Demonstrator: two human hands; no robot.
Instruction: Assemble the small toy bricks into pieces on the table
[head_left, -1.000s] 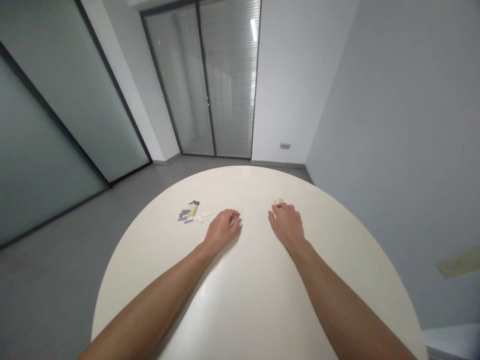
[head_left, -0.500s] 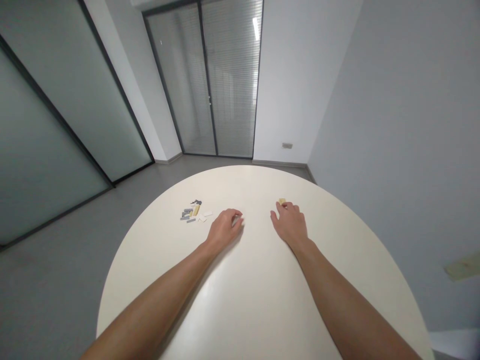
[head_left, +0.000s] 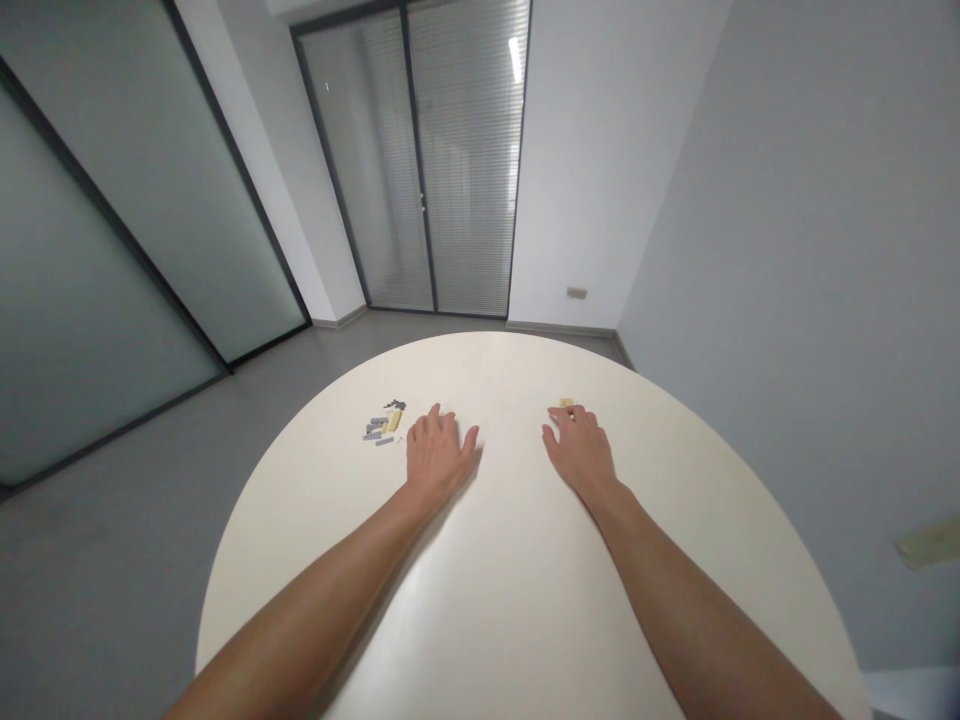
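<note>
The left grip [head_left: 436, 452] is loose — fingers spread — just right of small grey pieces [head_left: 385, 441] and a yellow bar [head_left: 396, 421] on the round surface [head_left: 495, 600]. The right grip [head_left: 581, 445] is at a yellow block [head_left: 566, 402], far right; whether it grasps anything, I cannot tell.

Yellow pc. [head_left: 566, 402] partly behind R hand [head_left: 583, 450]

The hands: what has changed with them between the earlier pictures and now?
The left hand has uncurled and swung left toward the pile; a white piece there is now out of sight. Whether this hand let go of anything is unclear. The right hand stays near a yellow piece; the pile stays put.
</note>
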